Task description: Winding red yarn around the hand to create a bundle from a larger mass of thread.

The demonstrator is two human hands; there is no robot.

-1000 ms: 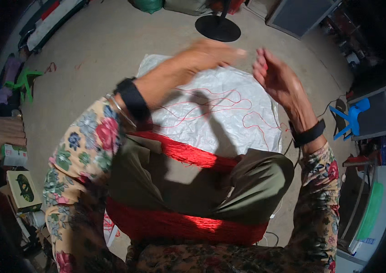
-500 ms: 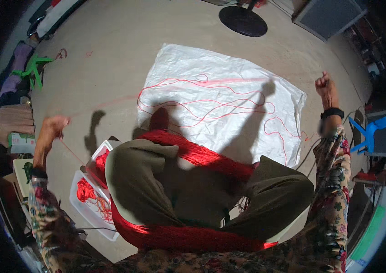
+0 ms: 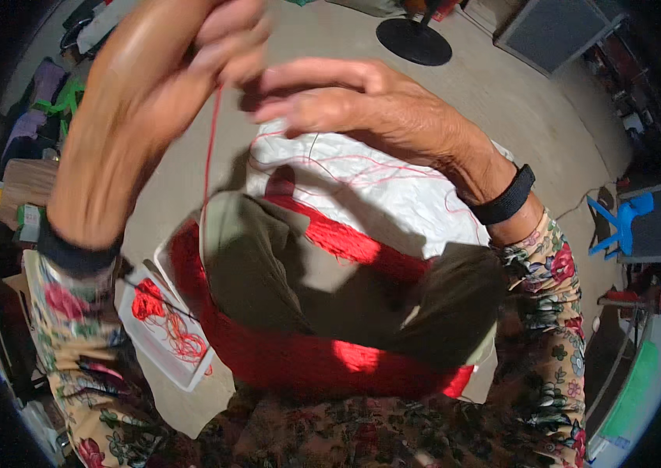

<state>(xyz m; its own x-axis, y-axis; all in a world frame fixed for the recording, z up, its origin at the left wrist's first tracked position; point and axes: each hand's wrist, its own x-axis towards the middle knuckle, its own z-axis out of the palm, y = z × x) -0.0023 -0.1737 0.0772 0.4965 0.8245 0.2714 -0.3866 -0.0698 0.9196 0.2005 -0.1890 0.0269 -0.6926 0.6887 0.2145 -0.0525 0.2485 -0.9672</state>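
hard sunlight falls from above and behind, throwing a sharp dark shadow across the white sheet (image 3: 393, 187), while the raised left hand (image 3: 221, 39) nearest the lens is motion-blurred and the fisheye rim around the sheet bends and darkens to black.

Single view, head-worn wide fisheye camera. Position: above the person's lap, facing steeply down and slightly forward. Range: very near the raised left hand (image 3: 151, 93) and right hand (image 3: 346, 101), which fill the upper half; the olive-green trousered knees (image 3: 268, 265) sit mid-frame, the pale concrete floor (image 3: 517, 109) farther off. Straight edges bow toward the dark circular rim. No second view to overlap.
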